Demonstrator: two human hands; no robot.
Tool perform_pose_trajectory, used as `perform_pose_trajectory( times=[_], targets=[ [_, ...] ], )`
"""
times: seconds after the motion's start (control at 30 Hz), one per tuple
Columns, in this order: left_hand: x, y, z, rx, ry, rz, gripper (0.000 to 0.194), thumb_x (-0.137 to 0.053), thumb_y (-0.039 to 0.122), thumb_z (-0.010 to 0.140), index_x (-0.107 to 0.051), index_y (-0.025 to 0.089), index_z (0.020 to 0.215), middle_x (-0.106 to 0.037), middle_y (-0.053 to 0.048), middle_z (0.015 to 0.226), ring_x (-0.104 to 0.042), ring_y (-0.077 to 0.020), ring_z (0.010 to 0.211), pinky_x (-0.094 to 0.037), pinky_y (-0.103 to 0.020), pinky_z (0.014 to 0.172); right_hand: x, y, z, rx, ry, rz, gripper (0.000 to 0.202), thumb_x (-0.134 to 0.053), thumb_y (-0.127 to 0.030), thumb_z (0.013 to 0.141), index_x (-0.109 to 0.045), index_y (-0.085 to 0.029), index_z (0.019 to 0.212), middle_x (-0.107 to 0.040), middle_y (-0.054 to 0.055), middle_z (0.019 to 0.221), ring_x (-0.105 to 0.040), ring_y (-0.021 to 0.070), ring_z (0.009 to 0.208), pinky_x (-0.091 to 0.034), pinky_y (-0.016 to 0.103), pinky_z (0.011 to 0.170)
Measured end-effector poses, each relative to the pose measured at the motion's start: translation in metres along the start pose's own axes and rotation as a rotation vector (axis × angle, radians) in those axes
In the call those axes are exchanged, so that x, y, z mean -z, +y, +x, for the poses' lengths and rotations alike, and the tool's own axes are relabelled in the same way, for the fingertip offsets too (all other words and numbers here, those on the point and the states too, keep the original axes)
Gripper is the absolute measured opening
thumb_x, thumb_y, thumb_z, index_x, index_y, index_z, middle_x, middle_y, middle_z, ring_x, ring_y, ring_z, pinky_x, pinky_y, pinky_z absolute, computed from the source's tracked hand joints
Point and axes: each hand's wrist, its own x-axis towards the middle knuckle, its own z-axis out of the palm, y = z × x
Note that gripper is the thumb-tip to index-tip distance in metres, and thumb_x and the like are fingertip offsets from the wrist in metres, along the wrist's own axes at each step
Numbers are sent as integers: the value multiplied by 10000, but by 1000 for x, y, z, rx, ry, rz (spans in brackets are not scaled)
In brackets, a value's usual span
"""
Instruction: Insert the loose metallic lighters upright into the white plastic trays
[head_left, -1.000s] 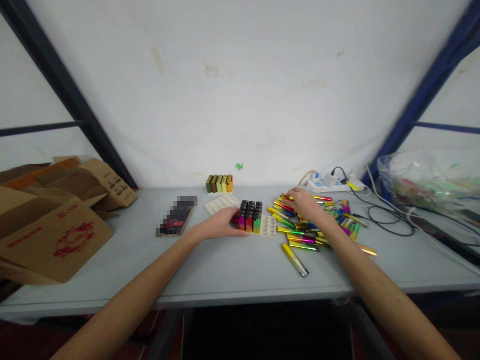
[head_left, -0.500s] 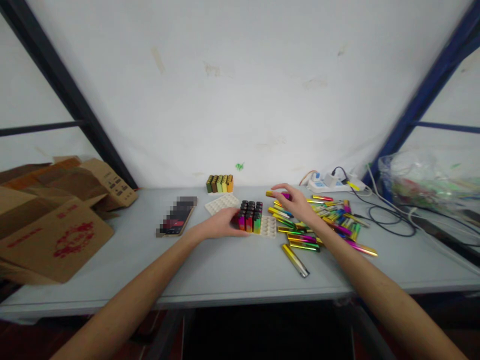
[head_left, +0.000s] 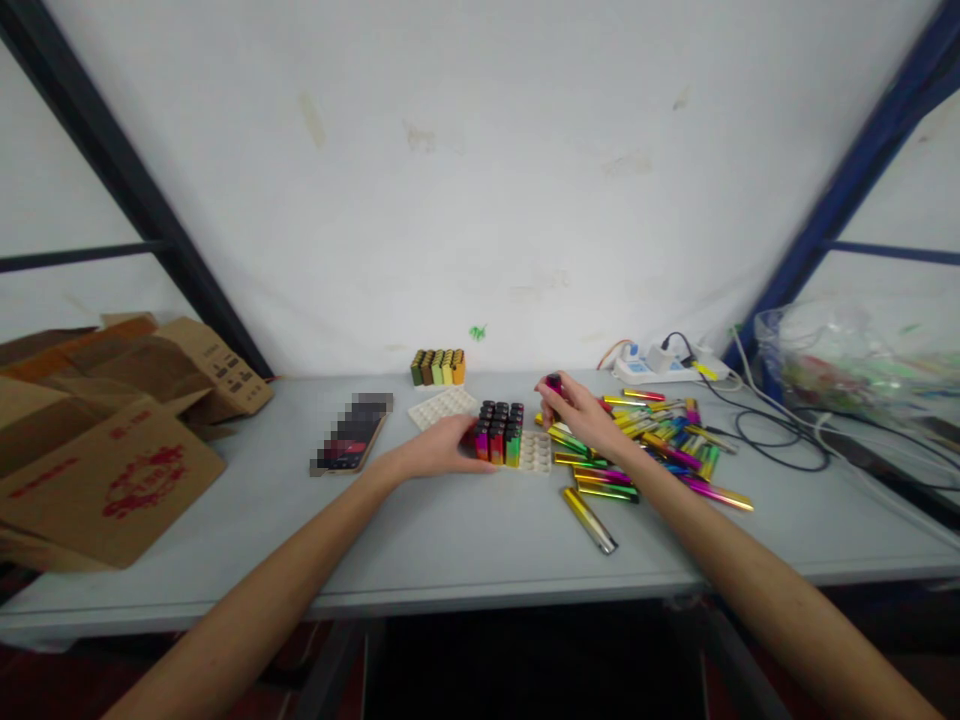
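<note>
Shiny multicoloured lighters [head_left: 499, 440] with black tops stand upright in rows at the left of a white tray with round hollows [head_left: 536, 452]. My left hand [head_left: 444, 447] is closed round their left side, thumb at the front and fingers behind. Above the right part of the tray, my right hand [head_left: 576, 412] pinches a lighter [head_left: 553, 382] with its dark purple end up; the fingers hide its lower part. Beneath and beside this hand lies a loose heap of metallic lighters [head_left: 660, 440]. One gold and silver lighter [head_left: 590, 520] lies apart, nearer the table's front edge.
Behind my left hand lies a second white tray [head_left: 442, 405]. A block of yellow and green lighters [head_left: 438, 367] stands by the wall. A phone [head_left: 354, 432] and cardboard boxes [head_left: 120, 450] are on the left. A power strip [head_left: 660, 368], cables and plastic bag [head_left: 840, 350] lie right.
My right hand has moved slightly left and turned the lighter from lying level to upright. My left hand stays at the lighters in the tray.
</note>
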Motion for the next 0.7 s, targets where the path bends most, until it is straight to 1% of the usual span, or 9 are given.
perform_pose_trajectory(
  times=[0.1,0.13,0.2,0.27,0.3,0.4,0.5,0.7],
  targets=[
    [0,-1,0,-24,-11,-30,626,-784,634,744,-681,144,1121,-738,-108,1085,-680,-322,981,-523,-385,858,-3,-1,-1,-63,43,-6,409,-536,-643,954,-521,-234,947,-469,-65,665,-471,118,561,-394,245,531],
    [0,-1,0,-25,-11,-30,624,-785,634,744,-680,145,1117,-737,-108,1085,-680,-322,985,-522,-384,859,-3,-2,-1,-90,38,19,439,-513,-672,950,-528,-233,928,-436,-69,647,-424,112,533,-352,241,498],
    [-1,-1,0,-17,-5,-12,631,-785,641,741,-678,138,1108,-734,-116,1092,-678,-328,1000,-519,-391,873,-4,-2,0,-137,5,81,542,-398,-730,963,-531,-221,831,-375,-66,599,-347,109,494,-277,247,465],
    [-1,-2,0,-7,1,6,642,-782,649,739,-675,135,1109,-732,-120,1098,-678,-331,1009,-517,-394,884,-4,-2,1,-171,-15,108,633,-301,-756,968,-488,-215,698,-332,-58,551,-303,109,474,-232,261,462],
    [-1,-2,0,-5,3,10,646,-782,651,737,-674,137,1113,-733,-118,1098,-679,-331,1009,-518,-392,883,-4,-1,2,-183,-13,103,644,-300,-754,967,-456,-216,649,-322,-55,534,-294,109,471,-223,266,467],
    [-2,-2,0,0,2,6,638,-781,661,731,-682,147,1096,-739,-109,1073,-684,-326,980,-525,-386,857,-5,0,3,-220,34,78,589,-377,-689,963,-398,-225,601,-312,-51,517,-281,110,469,-219,273,476],
    [-2,-2,1,2,10,-3,631,-791,657,717,-689,149,1078,-742,-110,1068,-683,-327,970,-526,-397,870,-6,1,3,-245,53,56,517,-358,-581,980,-359,-237,595,-306,-45,511,-267,117,464,-227,275,470],
    [-1,-2,1,-11,-13,-29,624,-793,608,742,-679,143,1142,-736,-116,1119,-678,-333,1032,-524,-402,907,-5,-7,0,-225,27,-62,428,-333,-433,982,-403,-227,613,-374,-23,535,-323,132,496,-283,264,486]
  ],
)
